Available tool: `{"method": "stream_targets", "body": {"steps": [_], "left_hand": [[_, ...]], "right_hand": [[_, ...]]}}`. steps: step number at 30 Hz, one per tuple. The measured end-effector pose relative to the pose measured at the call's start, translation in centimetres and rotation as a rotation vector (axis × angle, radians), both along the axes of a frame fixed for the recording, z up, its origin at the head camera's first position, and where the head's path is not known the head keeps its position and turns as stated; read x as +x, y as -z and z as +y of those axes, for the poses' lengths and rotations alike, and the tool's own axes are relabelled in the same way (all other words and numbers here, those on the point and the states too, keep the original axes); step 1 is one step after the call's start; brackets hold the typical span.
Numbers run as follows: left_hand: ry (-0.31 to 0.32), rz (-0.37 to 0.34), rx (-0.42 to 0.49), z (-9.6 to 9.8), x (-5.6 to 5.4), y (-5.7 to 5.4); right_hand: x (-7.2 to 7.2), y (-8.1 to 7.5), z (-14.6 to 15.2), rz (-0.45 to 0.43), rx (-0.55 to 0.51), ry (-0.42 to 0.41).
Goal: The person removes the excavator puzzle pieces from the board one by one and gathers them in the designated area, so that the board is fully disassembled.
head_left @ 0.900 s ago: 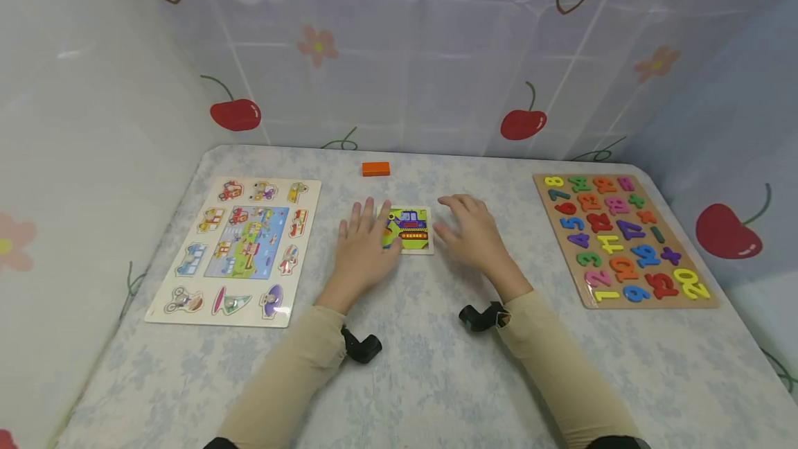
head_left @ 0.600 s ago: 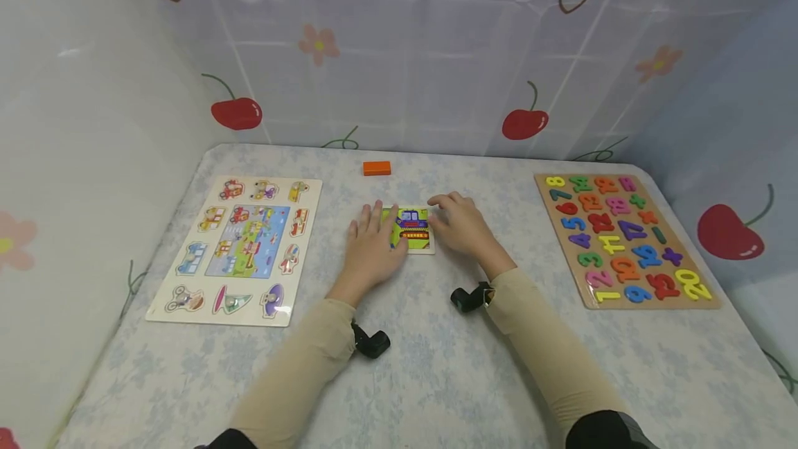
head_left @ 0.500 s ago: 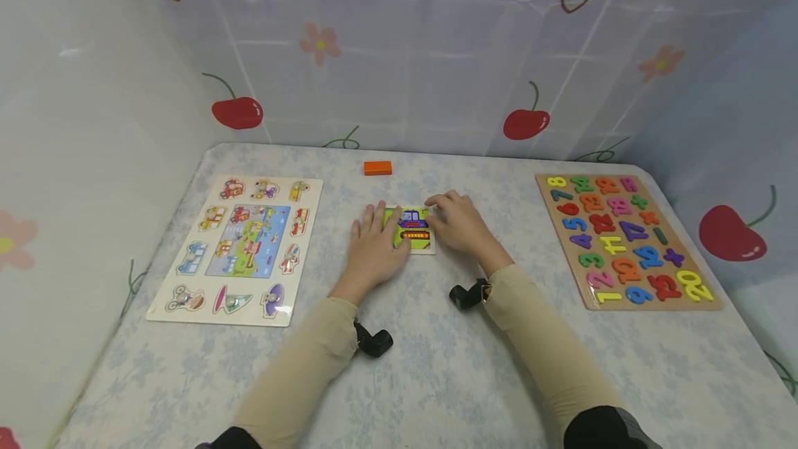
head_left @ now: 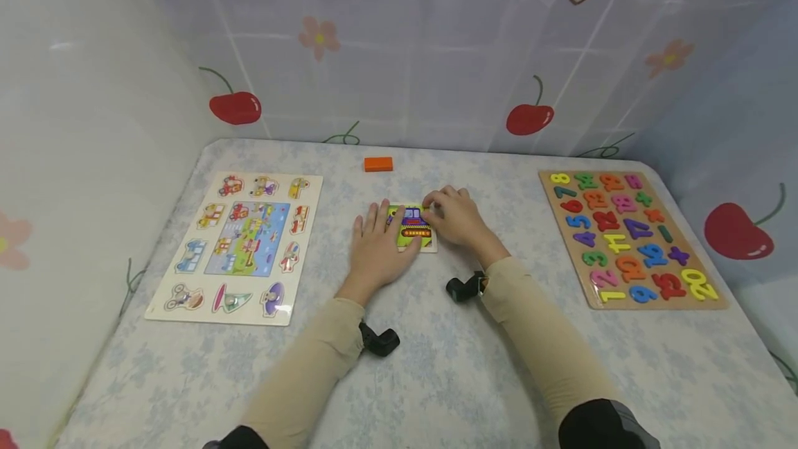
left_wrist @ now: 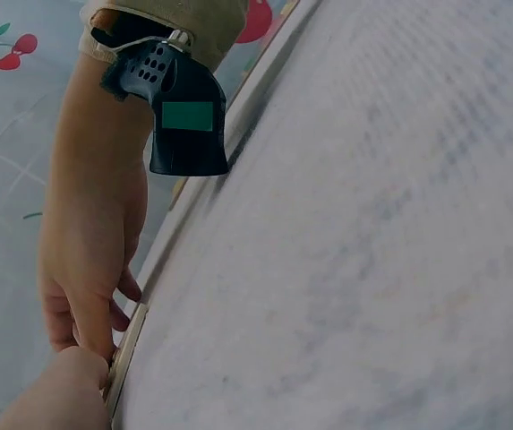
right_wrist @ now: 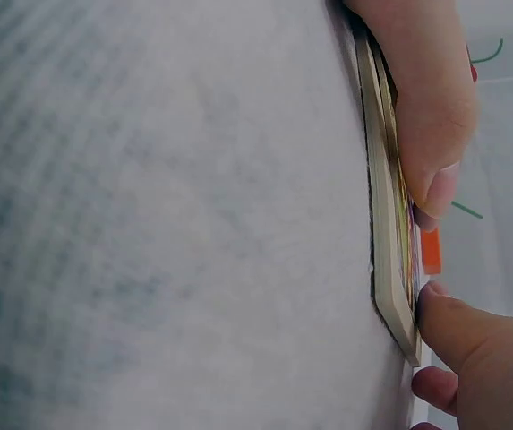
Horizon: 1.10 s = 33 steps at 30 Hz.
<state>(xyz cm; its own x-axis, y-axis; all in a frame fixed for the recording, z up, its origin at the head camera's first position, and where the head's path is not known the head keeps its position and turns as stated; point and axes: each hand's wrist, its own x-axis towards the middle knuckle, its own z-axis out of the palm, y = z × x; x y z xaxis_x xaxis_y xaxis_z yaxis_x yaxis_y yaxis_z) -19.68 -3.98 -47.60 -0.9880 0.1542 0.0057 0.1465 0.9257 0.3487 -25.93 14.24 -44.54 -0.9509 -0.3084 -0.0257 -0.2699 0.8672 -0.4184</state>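
Observation:
A small square jigsaw puzzle [head_left: 416, 222] with a purple and orange tracked vehicle on green lies flat in the middle of the table. My left hand [head_left: 382, 249] rests over its left side, fingers straight and thumb along the near edge. The right hand [head_left: 458, 219] is at the upper right corner, fingers bent. From the right wrist, the right thumb [right_wrist: 435, 107] and a fingertip beside it come together at the puzzle's face, opposite the left thumb [right_wrist: 457, 322]; I cannot tell whether a piece is pinched there. The puzzle's edge [left_wrist: 126, 358] also shows in the left wrist view.
An orange block [head_left: 378, 164] lies behind the puzzle. To the left is a picture board [head_left: 212, 296] with vehicle and toy shapes; to the right, a wooden number board [head_left: 586, 283]. A patterned curtain [head_left: 399, 75] stands behind the table [head_left: 430, 393].
The right hand has moved left from beside the puzzle onto its upper right corner, its fingers bending closer together. My left hand has shifted slightly to the right over the puzzle.

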Motion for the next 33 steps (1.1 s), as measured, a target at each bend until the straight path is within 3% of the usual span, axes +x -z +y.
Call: {"method": "stream_targets", "body": {"steps": [16, 33], "left_hand": [[0.000, 0.025, -0.012, -0.05, -0.04, 0.20], [0.000, 0.022, 0.000, -0.15, 0.19, -0.16]], "right_hand": [[-0.32, 0.63, 0.45, -0.046, -0.091, -0.012], [-0.38, 0.01, 0.82, -0.036, -0.049, -0.067]]}}
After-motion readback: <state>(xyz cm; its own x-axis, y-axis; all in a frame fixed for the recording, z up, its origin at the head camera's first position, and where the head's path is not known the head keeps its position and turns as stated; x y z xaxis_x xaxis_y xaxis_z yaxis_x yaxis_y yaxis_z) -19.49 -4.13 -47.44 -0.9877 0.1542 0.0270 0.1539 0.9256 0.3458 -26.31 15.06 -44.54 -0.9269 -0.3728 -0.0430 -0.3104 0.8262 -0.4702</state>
